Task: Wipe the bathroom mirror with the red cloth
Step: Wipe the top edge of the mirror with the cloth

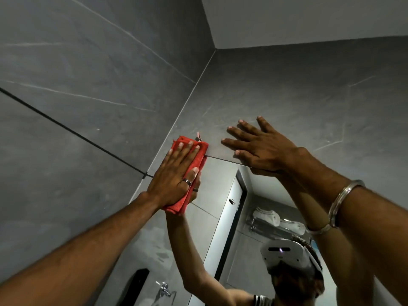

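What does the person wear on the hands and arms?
Both forearms are bare, with no sleeves in view. The left hand has a dark metal ring on one finger. The right hand has no ring visible; its wrist carries a silver bangle.

Both arms raised, left grip (176, 173) and right grip (260, 146) flat (fingers spread).

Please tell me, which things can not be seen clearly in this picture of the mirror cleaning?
- Head view: the left hand covers most of the red cloth, so its underside cannot be judged.
- Mirror: lower part cut off by the bottom edge.
- Right hand: palm hidden against the wall.
- Dirt on the glass: too faint to tell.
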The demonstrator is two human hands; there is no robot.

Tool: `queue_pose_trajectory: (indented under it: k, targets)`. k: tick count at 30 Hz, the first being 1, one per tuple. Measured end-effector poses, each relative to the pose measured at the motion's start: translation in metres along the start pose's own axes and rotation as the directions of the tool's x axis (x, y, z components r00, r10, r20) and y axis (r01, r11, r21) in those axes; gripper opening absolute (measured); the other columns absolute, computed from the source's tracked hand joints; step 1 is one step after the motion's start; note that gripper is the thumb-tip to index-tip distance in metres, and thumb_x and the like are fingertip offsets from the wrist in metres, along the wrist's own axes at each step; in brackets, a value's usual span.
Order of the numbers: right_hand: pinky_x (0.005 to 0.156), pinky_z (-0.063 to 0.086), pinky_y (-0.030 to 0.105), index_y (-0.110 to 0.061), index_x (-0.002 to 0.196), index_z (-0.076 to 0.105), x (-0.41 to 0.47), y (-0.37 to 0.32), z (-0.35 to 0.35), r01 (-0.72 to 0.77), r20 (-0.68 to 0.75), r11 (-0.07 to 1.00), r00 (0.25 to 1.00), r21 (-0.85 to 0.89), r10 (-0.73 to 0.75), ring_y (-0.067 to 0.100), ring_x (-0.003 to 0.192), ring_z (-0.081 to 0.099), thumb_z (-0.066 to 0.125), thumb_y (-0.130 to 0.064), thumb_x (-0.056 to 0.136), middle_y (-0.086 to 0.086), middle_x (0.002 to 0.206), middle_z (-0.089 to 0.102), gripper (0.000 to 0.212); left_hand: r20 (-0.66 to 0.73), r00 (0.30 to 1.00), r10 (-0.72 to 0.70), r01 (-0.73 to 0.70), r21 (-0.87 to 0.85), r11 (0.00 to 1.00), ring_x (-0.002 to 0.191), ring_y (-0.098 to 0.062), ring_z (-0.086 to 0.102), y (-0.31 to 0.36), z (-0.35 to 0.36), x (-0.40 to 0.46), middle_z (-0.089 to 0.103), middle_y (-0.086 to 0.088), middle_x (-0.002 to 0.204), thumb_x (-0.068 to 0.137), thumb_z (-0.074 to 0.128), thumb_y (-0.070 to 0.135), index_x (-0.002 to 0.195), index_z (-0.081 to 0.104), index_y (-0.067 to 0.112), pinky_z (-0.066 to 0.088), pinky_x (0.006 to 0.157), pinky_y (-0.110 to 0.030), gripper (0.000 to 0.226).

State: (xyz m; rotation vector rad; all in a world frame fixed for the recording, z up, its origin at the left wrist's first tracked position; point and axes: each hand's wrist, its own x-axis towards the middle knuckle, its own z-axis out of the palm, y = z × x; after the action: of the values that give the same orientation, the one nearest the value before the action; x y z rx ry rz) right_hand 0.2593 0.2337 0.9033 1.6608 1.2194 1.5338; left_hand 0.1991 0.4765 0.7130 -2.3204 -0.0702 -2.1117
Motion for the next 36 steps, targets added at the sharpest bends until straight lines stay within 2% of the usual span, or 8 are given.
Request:
queue_pose_trajectory:
  k: [6, 14, 18, 22, 27, 30, 36]
  targets:
    - [0.126, -0.012, 0.062, -0.054, 0.159, -0.010, 0.018, -0.007, 0.003, -0.028, -0.014, 1.000, 1.000, -0.011, 0.028, 0.024, 0.161, -0.013, -0.009, -0.068, 0.097, -0.010, 0.169, -0.019, 0.064, 0.013, 1.000, -0.011, 0.012, -0.042, 0.999, 0.157, -0.007, -0.018, -0.027, -0.002, 0.001, -0.013, 0.013, 0.171, 0.104, 0.012, 0.053, 0.161, -0.007, 0.035, -0.004, 0.132, -0.044, 0.063]
    - [0.127, -0.006, 0.064, -0.055, 0.158, -0.005, 0.020, -0.008, 0.000, -0.042, -0.065, 0.999, 0.997, 0.019, 0.043, 0.024, 0.162, -0.002, -0.011, -0.069, 0.095, -0.009, 0.173, -0.005, 0.065, 0.036, 0.999, -0.013, 0.013, -0.003, 1.000, 0.159, -0.016, -0.017, -0.021, -0.006, -0.006, -0.010, 0.005, 0.173, 0.104, 0.014, 0.052, 0.161, -0.006, 0.031, -0.005, 0.131, -0.046, 0.064]
    - [0.127, -0.008, 0.063, -0.048, 0.162, 0.004, 0.018, -0.027, -0.002, -0.089, -0.049, 0.994, 0.995, 0.062, 0.092, 0.023, 0.162, -0.004, -0.011, -0.067, 0.096, -0.006, 0.174, -0.002, 0.070, 0.045, 0.999, -0.006, 0.006, 0.003, 1.000, 0.159, -0.020, -0.014, -0.017, -0.004, -0.032, -0.007, 0.002, 0.173, 0.107, 0.024, 0.042, 0.161, -0.003, 0.028, -0.003, 0.131, -0.050, 0.062]
    - [0.129, -0.009, 0.057, -0.037, 0.164, 0.015, 0.011, -0.064, -0.013, -0.147, -0.084, 0.976, 0.983, 0.163, 0.162, 0.022, 0.162, -0.005, -0.005, -0.063, 0.098, -0.002, 0.175, 0.005, 0.074, 0.045, 0.999, 0.006, -0.007, 0.019, 1.000, 0.160, -0.021, -0.011, -0.015, -0.002, -0.057, -0.004, 0.000, 0.173, 0.107, 0.027, 0.041, 0.160, -0.002, 0.026, 0.002, 0.130, -0.054, 0.062]
    - [0.131, -0.002, 0.056, -0.035, 0.163, 0.022, -0.021, -0.147, -0.015, -0.023, -0.177, 0.986, 0.983, 0.164, 0.052, 0.023, 0.162, 0.000, 0.000, -0.063, 0.103, 0.001, 0.174, 0.010, 0.070, 0.067, 0.997, -0.028, 0.027, 0.020, 0.999, 0.161, -0.027, -0.005, -0.017, 0.000, -0.113, 0.002, -0.007, 0.173, 0.107, 0.024, 0.045, 0.163, 0.006, 0.019, 0.003, 0.130, -0.056, 0.065]
    - [0.130, 0.004, 0.059, -0.031, 0.163, 0.026, -0.049, -0.195, -0.005, 0.005, -0.185, 0.978, 0.982, 0.209, 0.034, 0.028, 0.163, 0.005, 0.002, -0.062, 0.104, 0.006, 0.174, 0.014, 0.071, 0.088, 0.995, -0.056, 0.056, -0.003, 0.998, 0.160, -0.032, -0.001, -0.017, 0.002, -0.158, 0.006, -0.012, 0.173, 0.107, 0.025, 0.045, 0.163, 0.007, 0.016, 0.006, 0.129, -0.059, 0.065]
    - [0.128, 0.006, 0.063, -0.031, 0.165, 0.019, -0.098, -0.280, 0.028, -0.033, -0.172, 0.976, 0.983, 0.213, 0.070, 0.033, 0.162, 0.007, 0.014, -0.061, 0.106, 0.009, 0.175, 0.009, 0.067, 0.116, 0.987, -0.111, 0.112, 0.004, 0.994, 0.160, -0.029, -0.006, -0.017, 0.010, -0.261, 0.008, -0.016, 0.171, 0.107, 0.022, 0.046, 0.162, 0.001, 0.018, 0.007, 0.128, -0.061, 0.065]
